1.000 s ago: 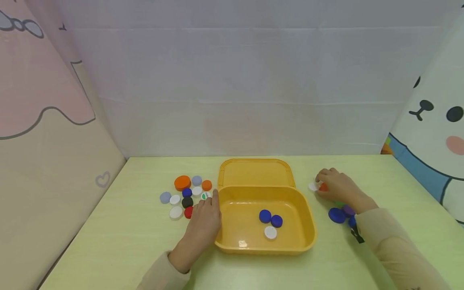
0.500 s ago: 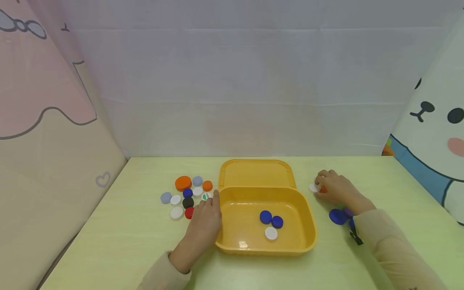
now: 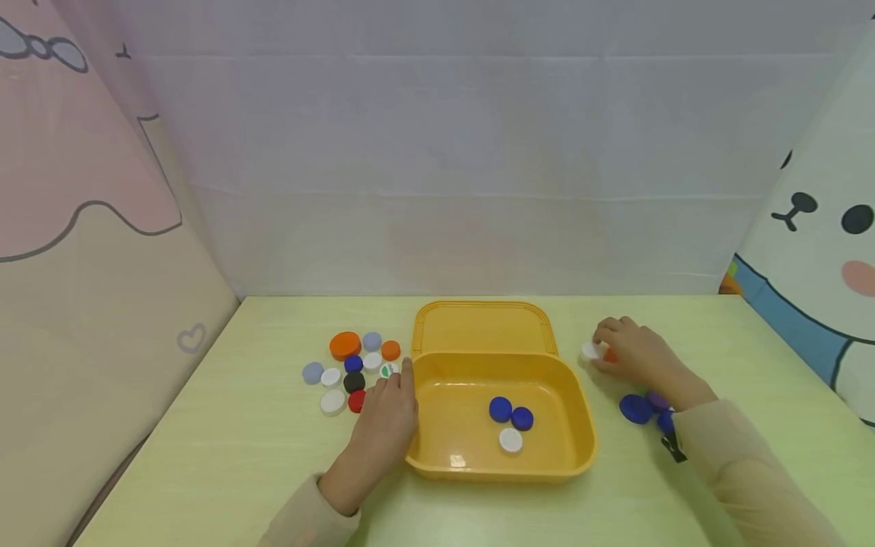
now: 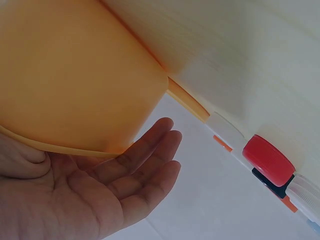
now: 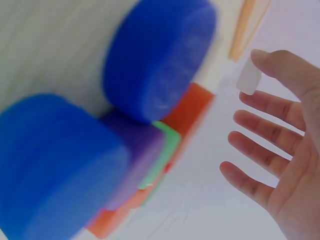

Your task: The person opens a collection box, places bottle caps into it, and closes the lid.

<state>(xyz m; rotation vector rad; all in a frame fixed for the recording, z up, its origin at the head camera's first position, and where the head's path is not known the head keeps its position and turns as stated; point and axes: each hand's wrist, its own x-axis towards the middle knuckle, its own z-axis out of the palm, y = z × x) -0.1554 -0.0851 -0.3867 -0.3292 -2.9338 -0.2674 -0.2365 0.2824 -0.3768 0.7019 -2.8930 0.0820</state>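
Observation:
In the head view my right hand (image 3: 639, 352) is at the right of the yellow box, its thumb and index finger pinching a white bottle cap (image 5: 249, 77). The other fingers are spread in the right wrist view. Close under that hand lie a red-orange cap (image 3: 611, 355), a dark blue cap (image 3: 636, 409) and a purple cap (image 3: 658, 400). My left hand (image 3: 386, 418) grips the left rim of the yellow box (image 3: 581, 380), thumb over the rim and several fingers along the outer wall. Inside the box are two blue caps (image 3: 500, 409) and one white cap (image 3: 510, 441).
Left of the box several loose caps lie in a group, among them a large orange cap (image 3: 345, 346), a black cap (image 3: 354, 382) and a red cap (image 4: 269, 160). A yellow lid (image 3: 484, 327) lies behind the box. A pale curtain (image 3: 465, 167) rises beyond the table.
The white cap at my right fingertips has shifted slightly away and now shows more of its side, pinched by thumb and index finger. My left hand and the box have stayed put.

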